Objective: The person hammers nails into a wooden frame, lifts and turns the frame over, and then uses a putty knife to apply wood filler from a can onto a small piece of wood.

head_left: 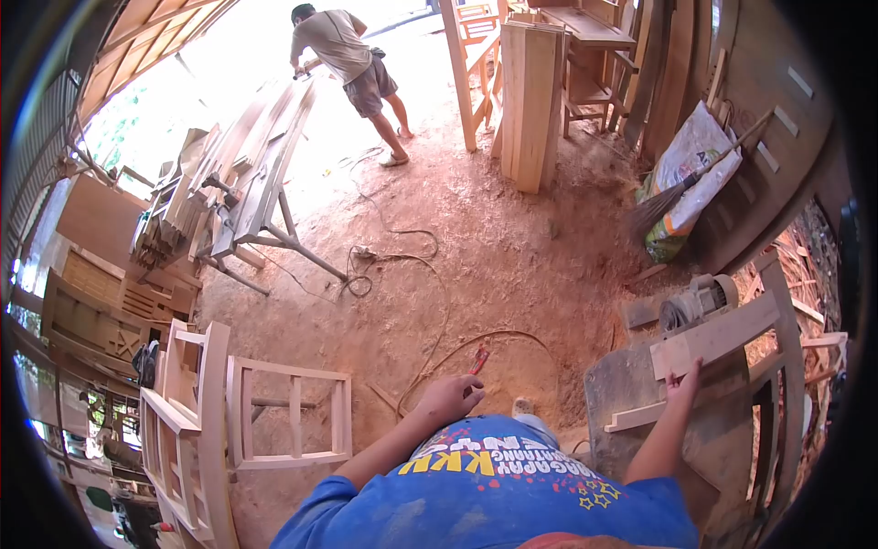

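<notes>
My left hand [448, 399] is in front of my blue shirt [512, 467], its fingers curled; whether anything is inside them is hidden. Just beyond its fingertips shows a small red and dark tool [479, 359], apparently on the floor. On the right, my right hand [683, 381] grips the near edge of a flat wooden board [718, 338] between thumb and fingers. The board lies slanted above a worn worktable [617, 380], close to a grey motor [700, 302]. A narrow wood strip [636, 417] rests on the worktable below the board.
Wooden frames [291, 459] stand at the left. A cord [430, 265] winds over the dirt floor. Further off, a person [343, 55] bends over planks on a trestle [265, 183]. Stacked boards [530, 110], a broom [663, 201] and sacks [700, 151] stand at the upper right.
</notes>
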A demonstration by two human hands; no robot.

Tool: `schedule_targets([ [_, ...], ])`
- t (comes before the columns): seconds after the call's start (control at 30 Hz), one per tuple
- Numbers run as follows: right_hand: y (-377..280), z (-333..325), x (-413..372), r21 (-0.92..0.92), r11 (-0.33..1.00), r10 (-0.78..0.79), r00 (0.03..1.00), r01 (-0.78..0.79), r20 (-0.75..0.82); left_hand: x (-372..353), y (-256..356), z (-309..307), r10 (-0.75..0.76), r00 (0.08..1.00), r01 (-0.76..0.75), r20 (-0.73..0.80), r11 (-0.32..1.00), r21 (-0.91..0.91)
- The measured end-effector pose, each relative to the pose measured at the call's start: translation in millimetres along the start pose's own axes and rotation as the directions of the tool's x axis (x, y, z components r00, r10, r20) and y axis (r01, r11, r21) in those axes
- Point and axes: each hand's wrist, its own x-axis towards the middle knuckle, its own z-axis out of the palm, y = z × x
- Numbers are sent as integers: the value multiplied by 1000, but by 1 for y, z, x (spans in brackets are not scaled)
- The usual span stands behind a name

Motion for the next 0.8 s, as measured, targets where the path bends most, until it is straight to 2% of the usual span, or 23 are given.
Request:
schedule_targets([
  [0.07, 8, -4, -15, -66, 997, -45, 999, 43, -16, 7, 3, -1, -9, 1000, 9, -9, 1000, 1],
  [0.13, 29, -15, -41, -152, 986, -62, 998, 65, 28, 22, -1, 8, 13, 997, -10, 71, 999, -44],
  [0.2, 65, -23, -69, -44, 999, 4, 974, 7, 229, 33, 13, 8, -17, 980, 33, 198, 996, -80],
  [0.23, 82, -34, -72, -81, 994, 100, 945, -79, 311, 43, 14, 14, 25, 968, 4, 249, 993, -114],
  [0.27, 100, -39, -87, -118, 986, 150, 923, -115, 354, 55, 12, 26, 67, 952, -21, 300, 988, -154],
  [0.3, 118, -43, -98, -133, 976, 207, 920, -172, 332, 67, 9, 41, 111, 930, -43, 351, 980, -196],
  [0.33, 129, -38, -126, -127, 978, 203, 882, -164, 426, 82, 7, 58, 116, 910, -9, 399, 966, -258],
  [0.37, 140, -38, -138, -159, 960, 280, 809, -231, 516, 94, 10, 74, 126, 885, 25, 449, 949, -315],
  [0.4, 143, -23, -171, -195, 957, 290, 775, -216, 561, 99, 21, 85, 119, 858, 124, 500, 896, -426],
  [0.47, 152, -7, -204, -294, 927, 368, 711, -233, 599, 114, 41, 103, 78, 808, 316, 583, 779, -542],
  [0.53, 167, 1, -228, -256, 927, 374, 694, -274, 615, 131, 49, 122, 5, 759, 488, 651, 658, -574],
  [0.57, 170, 1, -230, -241, 925, 379, 686, -293, 621, 130, 47, 131, -82, 796, 503, 599, 639, -582],
  [0.6, 171, 1, -226, -229, 904, 416, 625, -361, 660, 127, 47, 139, -171, 823, 517, 541, 620, -590],
  [0.63, 169, 0, -220, -241, 917, 393, 612, -318, 686, 125, 46, 146, -262, 839, 528, 477, 602, -599],
  [0.7, 163, 0, -216, -262, 935, 354, 574, -241, 738, 124, 49, 155, -250, 872, 478, 421, 623, -619],
  [0.8, 143, -4, -175, -145, 923, 338, 575, -355, 745, 127, 47, 156, -185, 901, 408, 393, 674, -616],
])
